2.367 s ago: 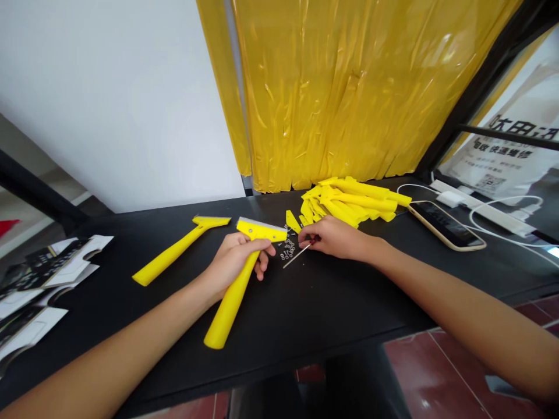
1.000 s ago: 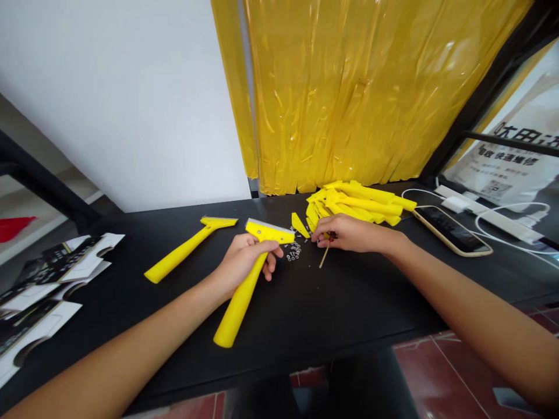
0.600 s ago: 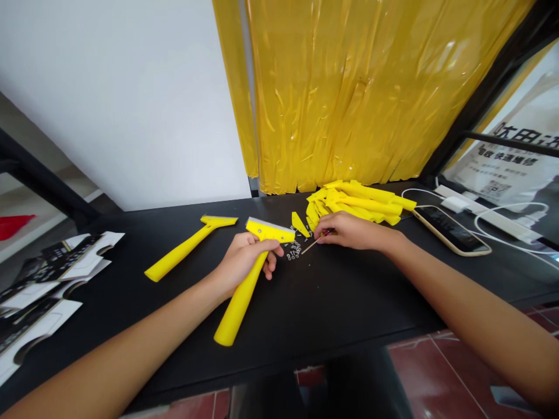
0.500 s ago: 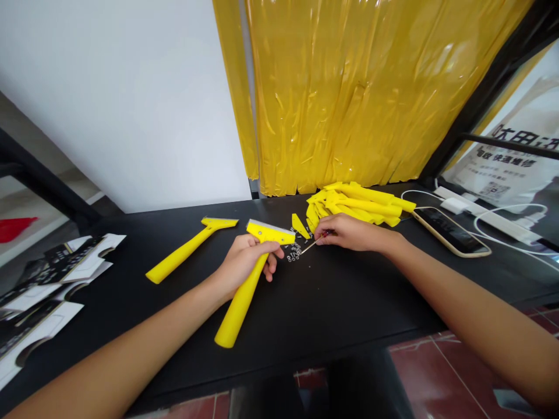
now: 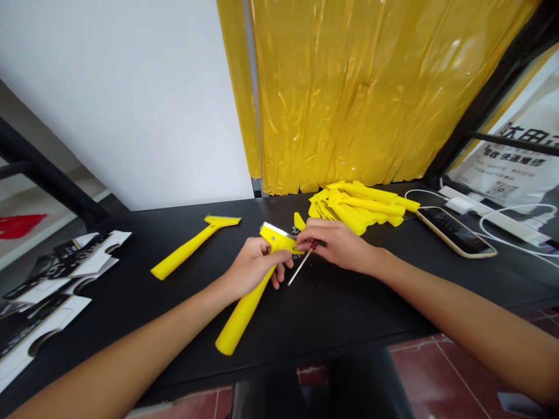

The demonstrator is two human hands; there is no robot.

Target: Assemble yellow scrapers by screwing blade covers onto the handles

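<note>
My left hand (image 5: pixel 255 266) is closed around the neck of a yellow scraper (image 5: pixel 244 311), just below its wide head with a metal blade along the top edge. Its handle slants down toward the front of the table. My right hand (image 5: pixel 338 244) holds a thin screwdriver (image 5: pixel 300 266) with a dark red handle, shaft pointing down and left. Those right fingertips are at the right end of the scraper head, by a screw hole; whether they pinch a small part there is hidden. Small metal hardware lies behind, mostly covered by the hands.
Another yellow scraper (image 5: pixel 192 247) lies to the left on the black table (image 5: pixel 349 308). A heap of yellow handles (image 5: pixel 362 203) and a small yellow piece (image 5: pixel 299 221) are behind my right hand. A phone (image 5: pixel 456 231), white cables and a power strip (image 5: pixel 493 218) sit right, printed cards (image 5: pixel 56 314) left.
My right hand has moved from the loose hardware to the right end of the scraper head, with the screwdriver still in it. The scraper head has tilted, its right end lower.
</note>
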